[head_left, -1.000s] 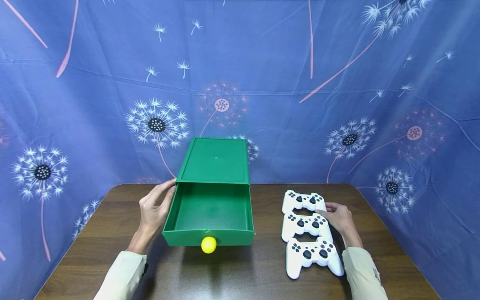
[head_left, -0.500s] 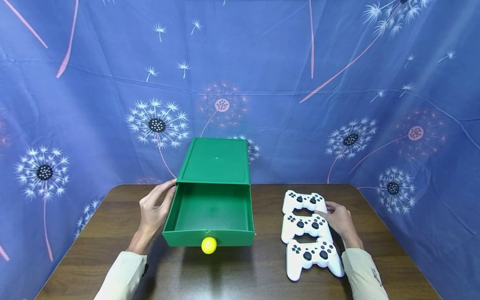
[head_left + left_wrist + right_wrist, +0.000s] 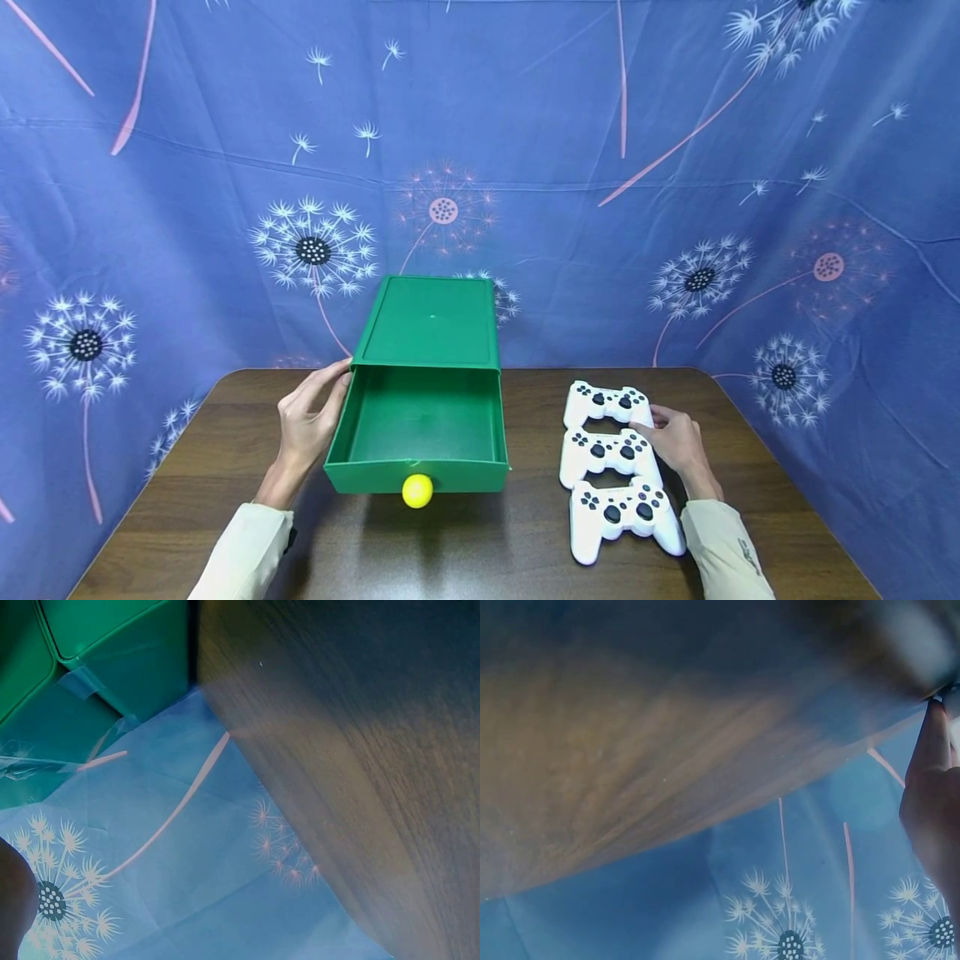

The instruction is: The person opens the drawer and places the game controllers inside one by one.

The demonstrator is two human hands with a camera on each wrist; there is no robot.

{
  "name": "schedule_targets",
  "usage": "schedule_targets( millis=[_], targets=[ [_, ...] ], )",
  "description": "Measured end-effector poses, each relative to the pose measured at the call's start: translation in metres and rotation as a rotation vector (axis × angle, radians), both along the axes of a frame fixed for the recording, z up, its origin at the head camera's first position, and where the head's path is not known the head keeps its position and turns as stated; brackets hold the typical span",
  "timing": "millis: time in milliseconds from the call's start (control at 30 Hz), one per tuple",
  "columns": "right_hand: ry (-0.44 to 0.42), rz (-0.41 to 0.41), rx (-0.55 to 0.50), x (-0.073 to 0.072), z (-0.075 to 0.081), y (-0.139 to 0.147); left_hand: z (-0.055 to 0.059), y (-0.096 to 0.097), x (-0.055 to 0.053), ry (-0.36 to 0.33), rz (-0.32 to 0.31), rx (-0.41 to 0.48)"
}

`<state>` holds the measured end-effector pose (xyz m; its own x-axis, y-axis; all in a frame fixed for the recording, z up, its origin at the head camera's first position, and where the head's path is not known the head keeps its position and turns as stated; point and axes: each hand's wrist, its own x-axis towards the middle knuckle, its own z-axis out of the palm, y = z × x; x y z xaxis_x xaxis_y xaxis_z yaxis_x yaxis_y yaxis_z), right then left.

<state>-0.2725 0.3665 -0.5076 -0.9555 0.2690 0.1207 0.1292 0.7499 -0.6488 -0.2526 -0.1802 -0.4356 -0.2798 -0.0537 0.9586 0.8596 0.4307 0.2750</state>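
A green plastic drawer unit (image 3: 427, 321) stands on the table, its drawer (image 3: 420, 417) pulled out toward me and showing a bare floor. My left hand (image 3: 307, 412) grips the left front edge of the casing, thumb and fingertips close together; the fingertips are partly hidden. On the right, three white game controllers lie in a column: the far one (image 3: 611, 403), the middle one (image 3: 611, 454) and the near one (image 3: 626, 508). My right hand (image 3: 678, 437) pinches the right handle of the far controller, its thumb side close to the middle one.
A yellow ball-shaped knob (image 3: 417, 491) sticks out from the drawer front. Clear tape (image 3: 81, 681) clings to the green unit in the left wrist view. Behind the brown wooden table (image 3: 450, 558) hangs a blue cloth (image 3: 525, 125) with dandelion prints.
The middle and near controllers have shifted very slightly left and toward me. My right hand stays at the far controller; the left hand and drawer unit look unmoved.
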Motion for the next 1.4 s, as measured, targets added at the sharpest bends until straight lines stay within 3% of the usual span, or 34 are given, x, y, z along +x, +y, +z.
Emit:
schedule_targets(
  millis=[667, 1067, 1400],
  targets=[
    [0.130, -0.090, 0.056, 0.012, 0.005, -0.009, -0.005, -0.003, -0.003, -0.003, 0.002, -0.006],
    [0.127, -0.107, 0.052, 0.015, 0.004, -0.010, -0.005, -0.004, -0.004, 0.012, -0.004, -0.006],
    [0.069, -0.076, 0.028, 0.012, 0.001, -0.005, 0.003, 0.001, 0.003, 0.015, -0.009, -0.008]
  ],
)
